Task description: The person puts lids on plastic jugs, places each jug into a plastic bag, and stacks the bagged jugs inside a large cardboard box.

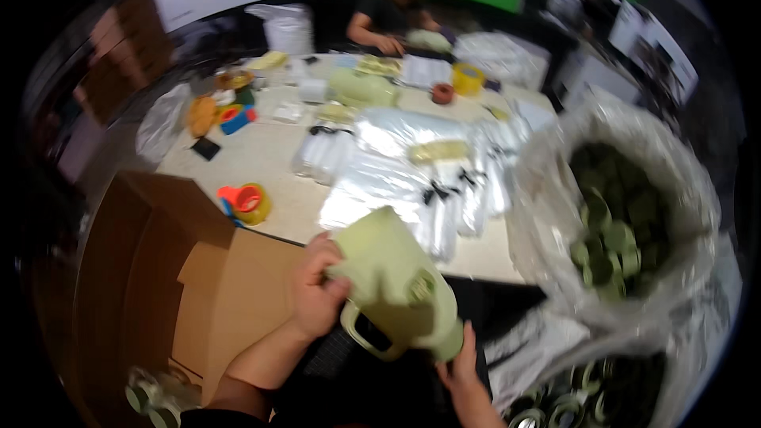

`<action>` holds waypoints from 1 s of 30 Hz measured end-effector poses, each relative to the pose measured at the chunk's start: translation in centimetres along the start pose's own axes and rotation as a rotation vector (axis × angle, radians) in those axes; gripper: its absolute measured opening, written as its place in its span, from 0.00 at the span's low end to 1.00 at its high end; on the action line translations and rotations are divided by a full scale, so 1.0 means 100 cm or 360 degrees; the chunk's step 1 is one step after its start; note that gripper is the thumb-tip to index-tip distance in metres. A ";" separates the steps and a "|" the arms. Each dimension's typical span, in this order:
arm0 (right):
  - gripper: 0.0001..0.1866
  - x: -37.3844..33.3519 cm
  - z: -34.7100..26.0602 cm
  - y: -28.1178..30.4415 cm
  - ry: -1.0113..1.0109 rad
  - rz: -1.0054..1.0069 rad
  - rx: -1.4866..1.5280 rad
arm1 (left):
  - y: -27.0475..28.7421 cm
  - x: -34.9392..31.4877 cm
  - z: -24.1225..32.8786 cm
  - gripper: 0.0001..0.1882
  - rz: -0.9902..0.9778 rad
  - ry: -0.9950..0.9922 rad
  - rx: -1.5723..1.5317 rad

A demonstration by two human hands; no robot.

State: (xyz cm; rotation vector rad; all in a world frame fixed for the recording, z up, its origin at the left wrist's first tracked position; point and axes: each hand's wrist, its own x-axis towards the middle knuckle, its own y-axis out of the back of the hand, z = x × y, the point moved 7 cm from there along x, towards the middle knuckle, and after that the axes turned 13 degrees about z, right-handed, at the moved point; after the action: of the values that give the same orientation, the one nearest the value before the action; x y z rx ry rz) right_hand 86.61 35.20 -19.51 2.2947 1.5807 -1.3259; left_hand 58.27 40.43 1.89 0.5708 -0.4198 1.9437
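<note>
A pale green plastic jug (388, 257) is tilted in front of my body, with a looped handle on its lower left side and a small round detail on its wall. My left hand (317, 289) grips the jug's upper left edge, fingers closed against it. At the narrower lower right end, my right hand (466, 376) is closed around the edge, its fingers partly hidden. Beyond the jug, clear plastic packs (376, 190) with black ties lie on the table.
An open cardboard box (151, 269) stands at left. On the right, a plastic-lined bin (547, 214) holds dark and pale green round parts; a bag of black rings (587, 396) sits below. Tape rolls (252, 204) and another green jug (361, 87) lie on the table (277, 150). A person (396, 12) sits opposite.
</note>
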 end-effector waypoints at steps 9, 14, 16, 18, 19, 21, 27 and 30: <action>0.33 -0.066 -0.126 0.090 0.1505 0.0584 -0.1231 | -0.105 -0.027 0.014 0.21 -0.1337 -0.0496 -0.0330; 0.39 -0.094 -0.143 0.307 0.1388 0.2047 -0.2607 | -0.136 -0.111 -0.008 0.42 -0.1321 -0.0811 0.0247; 0.46 -0.110 -0.103 0.363 0.0648 0.2116 -0.3194 | -0.115 -0.104 -0.007 0.44 -0.1203 -0.0186 0.0342; 0.47 -0.104 -0.077 0.406 0.0357 0.1980 -0.3346 | -0.086 -0.113 -0.019 0.44 -0.0838 -0.0058 0.0337; 0.47 -0.092 -0.060 0.426 0.0214 0.1926 -0.3387 | -0.078 -0.113 -0.029 0.43 -0.0832 -0.0122 0.0558; 0.47 -0.074 0.003 0.446 -0.0098 0.1744 -0.3397 | -0.061 -0.104 -0.025 0.39 -0.0746 -0.0074 0.0558; 0.59 -0.069 -0.023 0.440 0.0568 0.2553 -0.3189 | -0.073 -0.107 -0.034 0.34 -0.1075 -0.0108 0.0341; 0.56 -0.066 -0.043 0.471 0.0089 0.2458 -0.3301 | -0.068 -0.102 -0.032 0.34 -0.1023 -0.0045 0.0195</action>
State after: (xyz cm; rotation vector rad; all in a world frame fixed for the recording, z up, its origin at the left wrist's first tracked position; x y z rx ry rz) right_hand 125.56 10.13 -31.17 1.0340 0.0963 0.6580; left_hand 67.56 37.35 -6.20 0.7103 -0.1078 1.3483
